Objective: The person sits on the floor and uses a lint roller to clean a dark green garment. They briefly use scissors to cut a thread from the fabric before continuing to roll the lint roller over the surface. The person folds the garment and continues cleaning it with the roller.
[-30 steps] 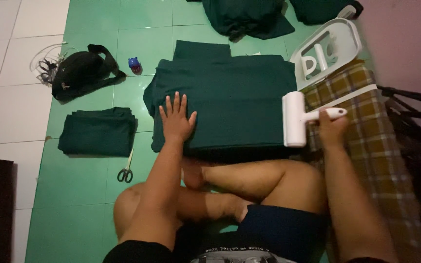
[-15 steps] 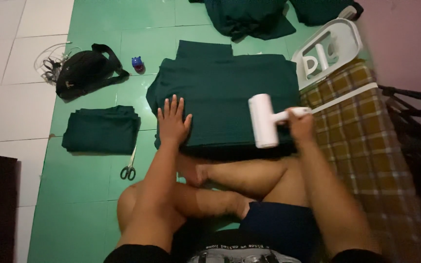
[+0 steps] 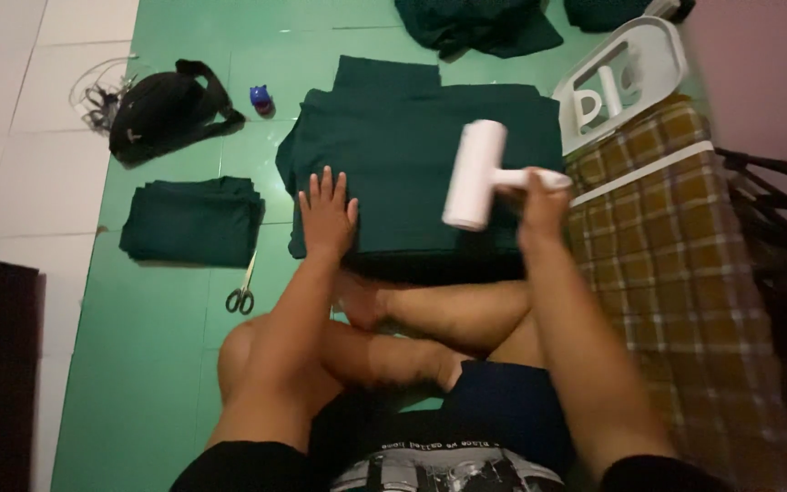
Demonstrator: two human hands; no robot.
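Note:
A folded dark green cloth [image 3: 403,146] lies flat on the green floor in front of my crossed legs. My left hand [image 3: 326,213] rests flat on its near left corner, fingers spread. My right hand [image 3: 542,202] grips the handle of a white lint roller [image 3: 475,175], whose roll lies over the cloth's right part. Whether the roll touches the cloth is unclear.
A smaller folded green pile [image 3: 193,221] lies at left, with scissors [image 3: 242,293] near it. A black bag [image 3: 161,109], cables and a small blue object [image 3: 260,97] sit beyond. A white plastic holder [image 3: 621,82] rests on a checked cloth [image 3: 685,264] at right. More green fabric [image 3: 480,23] lies beyond.
My right hand has carried the lint roller leftward from the cloth's right edge onto the cloth. My left hand has stayed flat on the near left corner.

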